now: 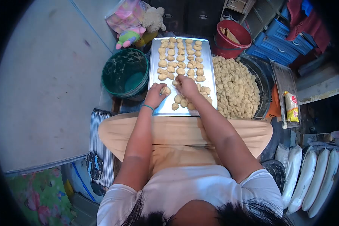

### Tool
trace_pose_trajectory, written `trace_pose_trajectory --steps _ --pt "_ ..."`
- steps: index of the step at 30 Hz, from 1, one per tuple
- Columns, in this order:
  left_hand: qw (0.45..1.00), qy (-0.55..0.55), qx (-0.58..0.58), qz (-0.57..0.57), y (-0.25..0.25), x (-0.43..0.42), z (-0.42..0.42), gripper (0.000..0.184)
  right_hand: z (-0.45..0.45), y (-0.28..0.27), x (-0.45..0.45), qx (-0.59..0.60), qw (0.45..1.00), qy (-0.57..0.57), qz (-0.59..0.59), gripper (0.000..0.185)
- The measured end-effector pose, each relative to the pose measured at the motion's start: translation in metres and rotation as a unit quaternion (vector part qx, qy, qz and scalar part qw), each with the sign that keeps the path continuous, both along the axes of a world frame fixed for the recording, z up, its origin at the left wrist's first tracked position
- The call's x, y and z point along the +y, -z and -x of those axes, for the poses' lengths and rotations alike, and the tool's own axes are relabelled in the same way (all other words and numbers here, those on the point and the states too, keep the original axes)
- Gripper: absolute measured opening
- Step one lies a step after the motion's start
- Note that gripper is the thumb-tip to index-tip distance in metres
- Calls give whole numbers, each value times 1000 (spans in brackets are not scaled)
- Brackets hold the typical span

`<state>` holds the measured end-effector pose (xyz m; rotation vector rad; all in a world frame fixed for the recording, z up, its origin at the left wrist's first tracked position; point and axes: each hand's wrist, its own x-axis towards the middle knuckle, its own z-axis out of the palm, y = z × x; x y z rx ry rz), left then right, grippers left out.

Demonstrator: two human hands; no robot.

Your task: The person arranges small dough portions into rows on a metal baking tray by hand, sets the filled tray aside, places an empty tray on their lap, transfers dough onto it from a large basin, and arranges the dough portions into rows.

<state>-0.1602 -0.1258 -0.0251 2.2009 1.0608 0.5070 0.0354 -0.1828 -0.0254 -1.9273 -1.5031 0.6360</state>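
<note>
A metal baking tray lies in front of me, with rows of pale dough pieces on its far part. At its near left side, my left hand has its fingers closed around a dough piece. My right hand is over the middle of the tray, pinching another small dough piece between thumb and fingers. Loose dough pieces sit in a cluster beneath and beside my right wrist, outside the rows.
To the right, a wide dark basin holds a large heap of dough pieces. A green bucket stands left of the tray. Behind the heap is a red bucket. Stacked trays are by my left knee; filled plastic bags lie right.
</note>
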Motion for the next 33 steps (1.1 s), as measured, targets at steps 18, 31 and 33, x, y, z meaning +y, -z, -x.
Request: trace_pose_trajectory --steps 18,31,33 --pt "982 -96 -107 -124 26 18 -10 20 -9 -7 -29 6 1000 15 -8 30" --pt "958 54 65 -273 10 6 -43 26 -3 -14 -32 -12 999 46 0 44" --pt "961 37 77 -265 7 8 -45 17 -1 -17 -40 -134 990 49 23 50"
